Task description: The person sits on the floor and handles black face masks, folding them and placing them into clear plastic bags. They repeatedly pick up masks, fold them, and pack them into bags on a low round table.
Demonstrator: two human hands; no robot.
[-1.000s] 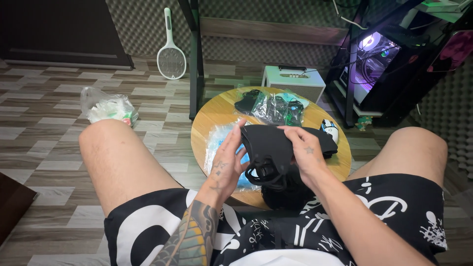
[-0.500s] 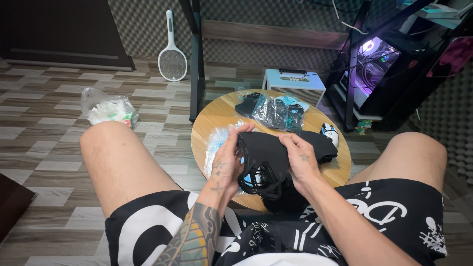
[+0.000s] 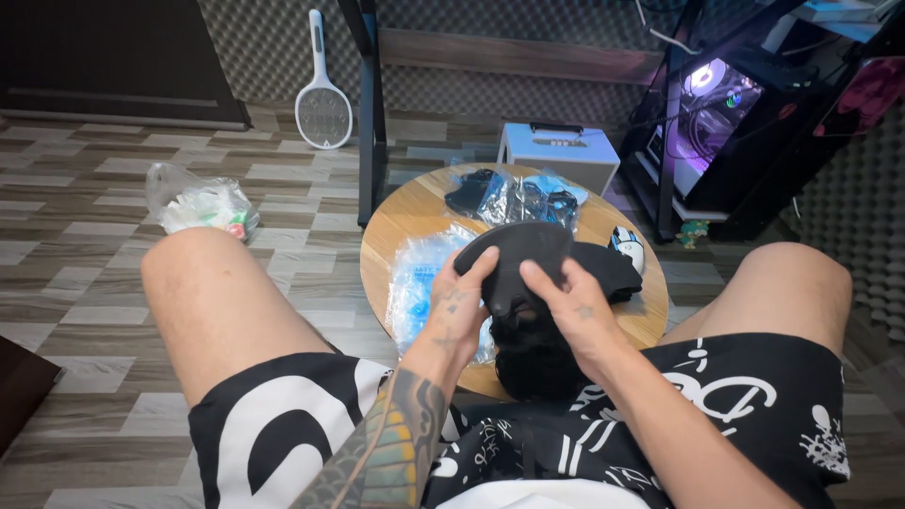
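Head view: both hands meet over the near edge of the round wooden bench, working a black padded piece.
Left hand: left hand has its grip pinching the left end of the black padded piece, fingertips curled over its rim.
Right hand: right hand presses its grip closed on the piece's near side, thumb on top.
Where it is: lifted just above the bench, over the clear plastic bag with blue print and touching a black pouch hanging off the near edge.
Risk one: I'd say the pouch could slide off into the lap, since only part of it rests on the bench.
Risk two: a tug on the piece may drag the loose bag along, because it lies right under the hands.
Risk three: the white and black mouse sits near the right edge; a sweeping elbow could knock it off.
Packages: crinkled clear bags with black and blue contents at the far edge; print too small to tell.
Off the bench: white box on the floor beyond it, knotted clear bag on the floor to the left.
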